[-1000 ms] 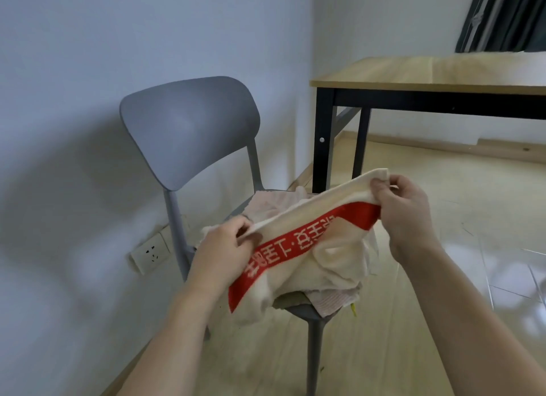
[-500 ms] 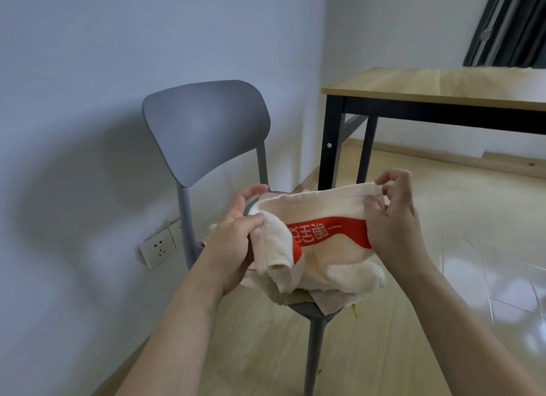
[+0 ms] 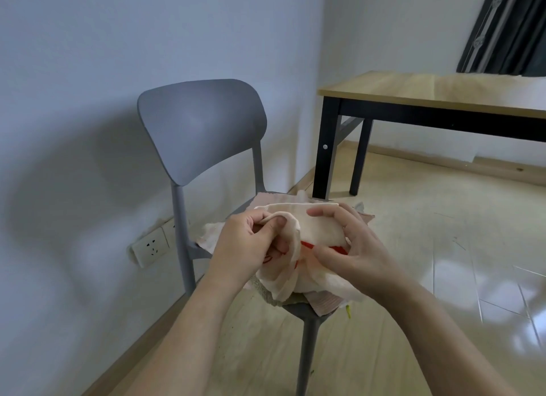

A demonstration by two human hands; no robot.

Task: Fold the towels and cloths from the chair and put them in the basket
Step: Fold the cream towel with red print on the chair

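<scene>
Room: we stand on pale wood floor (image 3: 399, 218), by a grey wall.
Towel: our left hand (image 3: 248, 245) and right hand (image 3: 354, 248) grip the cream towel (image 3: 319, 230), mid-fold between our fingers.
Left: cloths (image 3: 325, 299) beneath our fingers, on the chair (image 3: 201, 123) beyond; basket unseen.

Cream, red-banded towel (image 3: 319, 230); grey chair (image 3: 201, 123)

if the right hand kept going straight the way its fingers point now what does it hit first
Its fingers point left across the cream towel that the right hand already holds. Straight on, it would probably meet the left hand, which grips the same towel's other end, though depth is hard to judge.
</scene>
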